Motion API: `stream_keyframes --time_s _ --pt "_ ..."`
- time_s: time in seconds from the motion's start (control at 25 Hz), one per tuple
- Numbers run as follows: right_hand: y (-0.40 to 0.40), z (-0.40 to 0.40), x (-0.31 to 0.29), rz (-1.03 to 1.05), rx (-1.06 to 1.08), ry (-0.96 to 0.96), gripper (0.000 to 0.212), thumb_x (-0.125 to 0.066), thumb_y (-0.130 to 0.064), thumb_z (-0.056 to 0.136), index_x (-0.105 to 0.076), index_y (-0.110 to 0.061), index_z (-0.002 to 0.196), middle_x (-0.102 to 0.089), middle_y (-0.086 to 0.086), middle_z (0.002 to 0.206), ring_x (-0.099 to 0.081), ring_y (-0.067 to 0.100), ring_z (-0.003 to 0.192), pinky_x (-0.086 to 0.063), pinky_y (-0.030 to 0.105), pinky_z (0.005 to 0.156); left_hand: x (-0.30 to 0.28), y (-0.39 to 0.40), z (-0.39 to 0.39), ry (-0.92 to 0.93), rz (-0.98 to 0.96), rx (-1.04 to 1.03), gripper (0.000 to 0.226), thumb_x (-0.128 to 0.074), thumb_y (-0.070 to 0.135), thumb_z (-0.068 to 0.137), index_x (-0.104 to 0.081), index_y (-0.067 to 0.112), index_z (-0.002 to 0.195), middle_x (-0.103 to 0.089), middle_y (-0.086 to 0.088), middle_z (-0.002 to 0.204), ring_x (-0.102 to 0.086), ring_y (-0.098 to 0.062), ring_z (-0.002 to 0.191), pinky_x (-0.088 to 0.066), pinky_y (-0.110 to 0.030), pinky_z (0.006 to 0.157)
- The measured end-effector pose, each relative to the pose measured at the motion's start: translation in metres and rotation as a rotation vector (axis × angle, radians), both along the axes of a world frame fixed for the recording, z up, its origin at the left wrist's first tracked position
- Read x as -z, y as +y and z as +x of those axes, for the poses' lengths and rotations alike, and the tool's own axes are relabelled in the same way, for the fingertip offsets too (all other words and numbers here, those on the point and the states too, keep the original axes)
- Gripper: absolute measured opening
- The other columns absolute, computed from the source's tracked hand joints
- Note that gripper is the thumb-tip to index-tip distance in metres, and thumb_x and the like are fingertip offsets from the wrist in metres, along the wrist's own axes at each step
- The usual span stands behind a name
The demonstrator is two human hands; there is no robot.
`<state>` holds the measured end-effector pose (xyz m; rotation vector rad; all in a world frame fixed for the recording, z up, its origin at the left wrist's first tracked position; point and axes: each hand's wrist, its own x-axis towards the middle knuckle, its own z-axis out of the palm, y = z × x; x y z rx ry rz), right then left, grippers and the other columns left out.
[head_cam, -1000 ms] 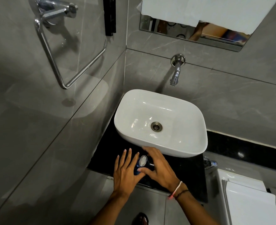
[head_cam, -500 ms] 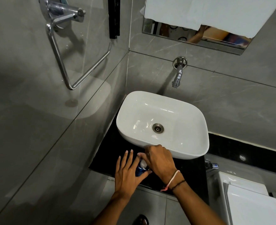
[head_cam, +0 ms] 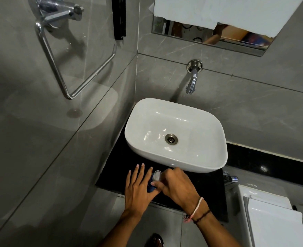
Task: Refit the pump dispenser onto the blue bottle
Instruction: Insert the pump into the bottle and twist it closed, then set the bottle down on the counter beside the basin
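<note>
The blue bottle (head_cam: 150, 187) stands on the black counter (head_cam: 115, 168) just in front of the white basin; only a sliver of it shows between my hands. My left hand (head_cam: 138, 188) rests against its left side, fingers stretched forward and thumb wrapped round it. A pale, clear pump dispenser (head_cam: 156, 175) sits on top of the bottle. My right hand (head_cam: 175, 186) is curled over the bottle's neck from the right, fingers closed on the pump's base. The joint between pump and bottle is hidden by my fingers.
A white basin (head_cam: 209, 163) sits on the counter right behind my hands, with a wall tap (head_cam: 191, 81) above it. Grey tiled walls close in on the left, carrying a chrome towel ring (head_cam: 58, 68). A white toilet cistern (head_cam: 272, 216) stands at the lower right.
My right hand has shifted from covering the top of the pump to gripping lower at its base, so the pump head shows again. The left hand keeps its hold on the bottle.
</note>
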<state>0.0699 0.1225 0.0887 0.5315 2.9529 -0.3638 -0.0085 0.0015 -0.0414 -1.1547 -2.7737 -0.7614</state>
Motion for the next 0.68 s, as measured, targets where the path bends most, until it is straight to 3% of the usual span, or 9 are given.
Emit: stream_keyframes --time_s 0.12,0.2,0.28,0.32,0.4,0.48,0.56,0.68 --pt "0.001 0.003 0.002 -0.031 -0.001 0.020 0.057 -0.059 -0.067 0.090 -0.066 -0.011 0.081 -0.073 0.010 0.079 -0.068 0.030 0.077 -0.050 0.036 0.064 0.000 -0.001 0.001 0.011 0.012 -0.007 0.068 -0.056 0.061 0.079 -0.063 0.018 0.132 -0.061 -0.014 0.138 -0.054 -0.032 0.131 -0.043 -0.058 0.107" --pt "0.006 0.009 0.003 0.003 0.033 0.138 0.057 -0.052 -0.075 0.088 -0.069 -0.020 0.084 -0.074 0.001 0.076 -0.070 0.021 0.073 -0.052 0.032 0.061 -0.004 -0.001 0.001 0.023 -0.007 -0.014 0.073 -0.049 0.068 0.080 -0.063 0.018 0.131 -0.062 -0.012 0.137 -0.055 -0.031 0.131 -0.039 -0.058 0.110" --pt "0.022 0.013 0.010 0.108 0.093 0.354 0.053 -0.045 -0.070 0.092 -0.071 -0.025 0.107 -0.078 0.000 0.097 -0.072 0.019 0.091 -0.057 0.031 0.073 -0.006 0.000 0.000 0.054 -0.034 -0.015 0.080 -0.047 0.077 0.080 -0.062 0.018 0.133 -0.063 -0.010 0.137 -0.053 -0.030 0.132 -0.033 -0.059 0.111" --pt "0.033 0.013 0.015 0.159 0.144 0.399 0.058 -0.042 -0.066 0.094 -0.066 -0.022 0.125 -0.074 0.007 0.118 -0.069 0.024 0.110 -0.058 0.037 0.088 -0.007 0.000 -0.001 0.072 -0.051 -0.008 0.083 -0.047 0.079 0.079 -0.061 0.019 0.134 -0.063 -0.009 0.138 -0.053 -0.030 0.133 -0.033 -0.060 0.111" --pt "0.057 0.015 0.026 0.211 0.245 0.253 0.080 -0.029 -0.069 0.093 -0.041 -0.017 0.153 -0.044 0.021 0.157 -0.040 0.038 0.146 -0.039 0.050 0.117 -0.009 -0.002 -0.004 0.093 -0.074 0.023 0.084 -0.049 0.080 0.079 -0.059 0.019 0.135 -0.062 -0.009 0.139 -0.052 -0.031 0.134 -0.035 -0.064 0.110" --pt "0.073 0.017 0.040 0.228 0.261 0.027 0.094 -0.008 -0.079 0.087 -0.016 -0.022 0.162 -0.015 0.020 0.169 -0.012 0.038 0.157 -0.017 0.055 0.127 -0.009 -0.004 -0.010 0.098 -0.078 0.040 0.084 -0.051 0.080 0.079 -0.059 0.019 0.136 -0.061 -0.010 0.139 -0.051 -0.032 0.134 -0.033 -0.066 0.110" --pt "0.081 0.020 0.051 0.223 0.261 -0.028 0.100 0.007 -0.081 0.082 -0.013 -0.024 0.162 -0.014 0.019 0.169 -0.011 0.037 0.157 -0.015 0.057 0.128 -0.012 -0.005 -0.019 0.092 -0.067 0.028 0.082 -0.053 0.078 0.078 -0.060 0.019 0.134 -0.061 -0.011 0.139 -0.051 -0.034 0.133 -0.031 -0.065 0.111" --pt "0.079 0.020 0.054 0.190 0.286 -0.011 0.103 0.008 -0.082 0.084 -0.027 -0.022 0.159 -0.028 0.021 0.165 -0.024 0.041 0.154 -0.022 0.061 0.124 -0.015 -0.015 -0.040 0.084 -0.021 -0.024 0.079 -0.059 0.074 0.075 -0.064 0.018 0.130 -0.064 -0.013 0.135 -0.054 -0.035 0.130 -0.032 -0.063 0.111"
